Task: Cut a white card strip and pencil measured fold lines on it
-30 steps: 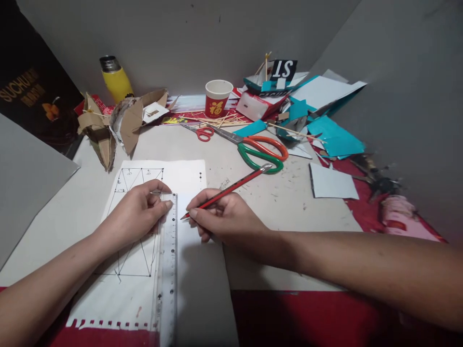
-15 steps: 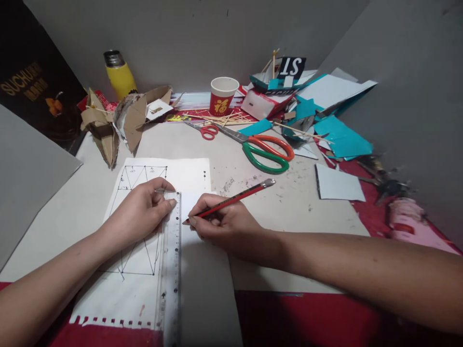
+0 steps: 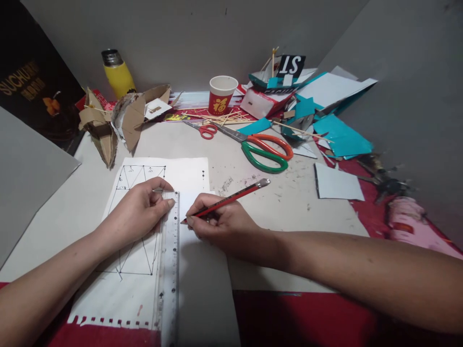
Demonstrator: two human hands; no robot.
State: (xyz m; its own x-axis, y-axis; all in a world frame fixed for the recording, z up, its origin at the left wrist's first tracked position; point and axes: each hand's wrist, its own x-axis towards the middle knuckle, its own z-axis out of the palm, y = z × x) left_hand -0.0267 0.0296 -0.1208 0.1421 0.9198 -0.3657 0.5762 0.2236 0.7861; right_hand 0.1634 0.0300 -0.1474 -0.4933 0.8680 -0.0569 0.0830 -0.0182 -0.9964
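My left hand (image 3: pixel 144 207) is closed at the top end of a clear ruler (image 3: pixel 170 260), thumb and fingers pressing it down. In my right hand (image 3: pixel 220 221) is a red and black pencil (image 3: pixel 235 196), its tip at the ruler's right edge. Under the ruler lies a white sheet (image 3: pixel 206 294), its right part bare. To the left, partly covered by my left hand and forearm, a notebook page (image 3: pixel 108 299) with a torn perforated edge carries a drawn figure of lines and triangles.
Large scissors (image 3: pixel 265 152) with orange and green handles lie beyond my right hand, small red scissors (image 3: pixel 207 131) beside them. A paper cup (image 3: pixel 222 94), wooden sticks (image 3: pixel 231 117), a yellow bottle (image 3: pixel 118 77), cardboard pieces (image 3: pixel 101 130) and blue card scraps (image 3: pixel 342 135) line the back.
Hands, ruler and pencil hold nearly the same places. The whole view has shifted very slightly, and the pencil tip stays close to the ruler's edge.
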